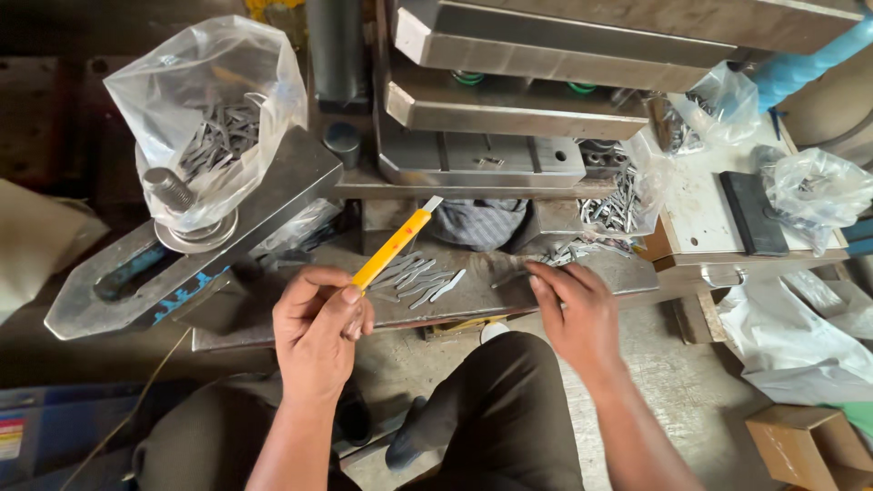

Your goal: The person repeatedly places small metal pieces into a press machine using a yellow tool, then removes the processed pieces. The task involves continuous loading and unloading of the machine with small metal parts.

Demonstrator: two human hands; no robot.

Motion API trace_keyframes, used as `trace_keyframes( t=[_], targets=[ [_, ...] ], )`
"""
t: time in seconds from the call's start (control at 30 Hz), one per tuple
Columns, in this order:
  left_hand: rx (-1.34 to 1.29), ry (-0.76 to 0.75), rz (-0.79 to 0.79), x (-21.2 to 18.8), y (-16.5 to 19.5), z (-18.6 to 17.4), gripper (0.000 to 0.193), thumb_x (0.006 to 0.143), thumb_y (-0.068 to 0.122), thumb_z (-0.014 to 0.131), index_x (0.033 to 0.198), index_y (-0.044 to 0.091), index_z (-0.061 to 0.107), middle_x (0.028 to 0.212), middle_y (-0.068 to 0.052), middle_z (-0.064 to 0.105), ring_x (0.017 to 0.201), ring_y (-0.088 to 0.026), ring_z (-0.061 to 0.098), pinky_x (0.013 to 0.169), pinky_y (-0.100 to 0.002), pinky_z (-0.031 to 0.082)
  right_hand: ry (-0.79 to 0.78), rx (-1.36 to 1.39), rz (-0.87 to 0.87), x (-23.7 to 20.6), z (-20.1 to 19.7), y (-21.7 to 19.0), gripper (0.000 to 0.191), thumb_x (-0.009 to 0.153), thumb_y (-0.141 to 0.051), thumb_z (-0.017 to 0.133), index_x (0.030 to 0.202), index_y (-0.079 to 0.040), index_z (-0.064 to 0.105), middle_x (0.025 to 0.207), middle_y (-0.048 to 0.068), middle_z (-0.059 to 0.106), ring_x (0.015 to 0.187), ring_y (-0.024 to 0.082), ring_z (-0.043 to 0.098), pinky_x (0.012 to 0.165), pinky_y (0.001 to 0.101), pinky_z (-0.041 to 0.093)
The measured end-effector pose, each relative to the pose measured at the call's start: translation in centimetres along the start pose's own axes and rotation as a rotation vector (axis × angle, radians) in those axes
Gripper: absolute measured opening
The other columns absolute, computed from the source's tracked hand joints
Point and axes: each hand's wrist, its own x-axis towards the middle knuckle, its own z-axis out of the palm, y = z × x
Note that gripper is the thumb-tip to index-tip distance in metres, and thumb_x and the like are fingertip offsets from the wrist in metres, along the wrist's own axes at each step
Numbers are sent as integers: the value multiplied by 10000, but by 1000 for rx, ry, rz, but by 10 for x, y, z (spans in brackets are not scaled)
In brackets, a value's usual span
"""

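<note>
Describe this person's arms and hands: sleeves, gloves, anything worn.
Both forearms are bare, with no sleeves in view. The left hand and right hand wear no gloves. No rings, watch or wristbands show. Dark trousers cover the legs below.

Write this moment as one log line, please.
left hand: holds yellow tool | right hand: fingers on metal blanks | loose blanks between hands

Single view, head-mounted. Camera looks steeply down and slightly forward from above the seated person's lap. Close range: forearms enter from the bottom edge, knees show below. The metal table crosses mid-frame; the press block fills the top edge. Floor visible lower right. No second view, so no overlap.
</note>
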Motion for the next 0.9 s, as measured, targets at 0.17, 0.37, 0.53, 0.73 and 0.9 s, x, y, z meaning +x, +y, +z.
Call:
trace_keyframes(
  t=[0.17,0.37,0.53,0.73,0.9],
  targets=[
    [13,-2,9,0,3,3,53,972,-31,627,1021,-12,622,675,-29,532,563,-110,464,566,-315,455,-191,-90,-117,28,-14,1,172,902,-206,727,1042,-123,781,853,80,675,715,298,675,628,398,533],
    [7,-4,0,2,3,3,57,969,-27,631,1021,-7,623,668,-23,525,556,-107,459,559,-311,456,-331,-211,-188,46,-21,-16,108,878,-219,722,887,-111,720,853,50,693,721,294,695,616,410,536],
    [-3,-20,-2,2,3,1,61,971,-25,630,1029,-5,628,655,-19,516,552,-108,459,559,-306,452,-344,-208,-155,44,-20,-16,114,851,-210,730,868,-106,686,850,46,687,717,279,698,615,401,540],
    [-3,-26,-1,1,3,1,59,972,-25,633,1027,-4,629,667,-19,522,559,-106,461,564,-306,455,-189,-130,-2,20,-4,-14,211,847,-239,786,810,-71,663,787,71,689,637,267,681,575,401,528],
    [8,-18,-2,0,3,1,56,972,-17,637,1026,-3,630,670,-21,530,556,-102,463,565,-305,458,-74,83,126,4,0,-7,148,926,-222,746,957,-80,716,874,76,721,691,225,701,610,361,547]
  ],
)
